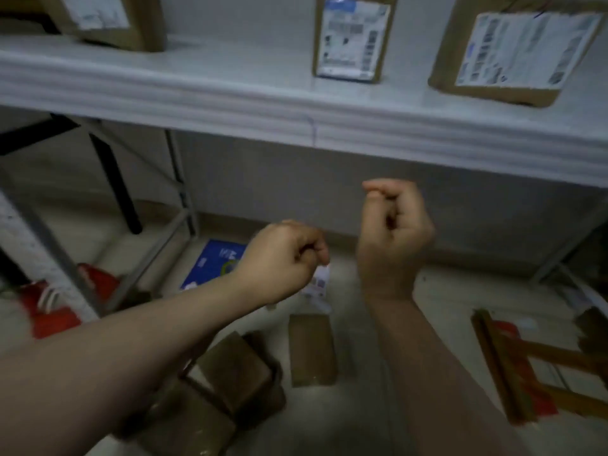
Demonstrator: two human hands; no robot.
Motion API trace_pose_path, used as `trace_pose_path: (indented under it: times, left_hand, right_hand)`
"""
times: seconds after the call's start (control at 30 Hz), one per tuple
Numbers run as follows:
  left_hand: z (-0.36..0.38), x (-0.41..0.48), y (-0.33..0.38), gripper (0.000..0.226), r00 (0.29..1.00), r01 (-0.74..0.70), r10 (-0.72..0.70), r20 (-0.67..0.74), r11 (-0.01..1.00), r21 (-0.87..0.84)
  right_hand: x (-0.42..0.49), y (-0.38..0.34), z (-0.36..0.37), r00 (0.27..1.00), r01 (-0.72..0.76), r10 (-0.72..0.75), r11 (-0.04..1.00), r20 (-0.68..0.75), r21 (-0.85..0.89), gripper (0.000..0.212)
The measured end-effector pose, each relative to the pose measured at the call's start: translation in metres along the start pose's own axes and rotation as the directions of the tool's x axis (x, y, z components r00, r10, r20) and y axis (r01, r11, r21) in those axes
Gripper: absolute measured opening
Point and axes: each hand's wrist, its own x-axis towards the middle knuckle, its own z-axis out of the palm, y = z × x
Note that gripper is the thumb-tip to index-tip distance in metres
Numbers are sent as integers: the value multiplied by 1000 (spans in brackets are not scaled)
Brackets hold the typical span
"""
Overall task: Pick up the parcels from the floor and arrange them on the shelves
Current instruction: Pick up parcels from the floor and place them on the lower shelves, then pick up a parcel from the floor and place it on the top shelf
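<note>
Cardboard parcels sit on floor and shelf, with the left hand (283, 258) and right hand (393, 238) balled up between them.

Around them, red bags (49, 307) with white handles sit at 9 o'clock by the grey metal shelf leg (179, 179). A flat blue package (214, 263) lies just past the left wrist, a small white labelled packet (317, 284) is partly hidden behind the left hand, and a wooden frame (513, 366) lies at 4 o'clock. The long white shelf board (230, 97) carries three brown boxes with white printed labels: the corner box (144, 24) at 11 o'clock, the narrow box (353, 37) at 12, the wide box (516, 51) at 2. On the pale floor (345, 422), a plain brown parcel (312, 348) lies at 6 o'clock, and stacked brown parcels (237, 366) at 7 are partly covered by the left forearm. Each hand's fingers are curled tight into the palm, gripping nothing.
</note>
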Motion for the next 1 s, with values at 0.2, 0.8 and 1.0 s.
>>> trace_pose_path:
  times: [0.2,0.8,1.0]
  left_hand:
    - [24,-67,-140,22,799,515,-504,329,855,59]
    - [87,-142,-261,74,111,985,-799,591,8,-174]
    - [64,-115,-256,72,160,926,-744,649,-114,-359]
  right_hand:
    - [-124,52,76,657,-157,413,893,630,-422,13]
    - [-279,131,100,-454,-720,881,-273,136,-638,50]
    - [-240,153,100,-146,-828,983,-61,109,-558,60]
